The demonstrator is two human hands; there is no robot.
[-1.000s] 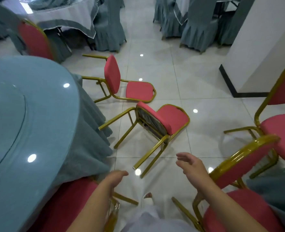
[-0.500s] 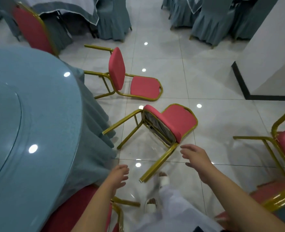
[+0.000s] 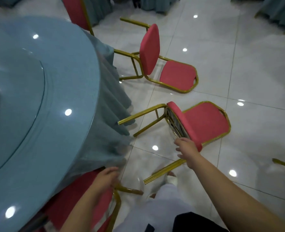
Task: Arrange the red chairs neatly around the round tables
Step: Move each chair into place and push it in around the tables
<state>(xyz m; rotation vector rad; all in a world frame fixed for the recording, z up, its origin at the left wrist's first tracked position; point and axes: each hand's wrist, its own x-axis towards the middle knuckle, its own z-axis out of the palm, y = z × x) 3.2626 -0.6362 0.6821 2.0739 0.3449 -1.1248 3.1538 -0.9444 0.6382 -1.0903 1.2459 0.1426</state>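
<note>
A red chair with gold legs point(image 3: 203, 123) lies tipped on its back on the floor, legs pointing at the round table point(image 3: 29, 106). My right hand point(image 3: 187, 149) reaches its seat's near edge, fingers spread and relaxed, at or just touching the frame. A second fallen red chair point(image 3: 177, 75) lies farther off. My left hand point(image 3: 105, 179) hovers with loose fingers over a red chair point(image 3: 81, 206) tucked at the table's near side. Another red chair point(image 3: 74, 12) stands upright at the table's far side.
The table wears a blue-grey cloth point(image 3: 111, 104) hanging to the floor. My foot point(image 3: 171, 179) stands between the fallen chair's legs. A gold chair leg point(image 3: 284, 164) juts in at the right edge. Covered chairs point(image 3: 279, 10) stand at the far right on glossy white tiles.
I have stepped forward toward the fallen chair. My right hand moved from mid-air down to the chair's seat edge. The chairs at my right slid out of view.
</note>
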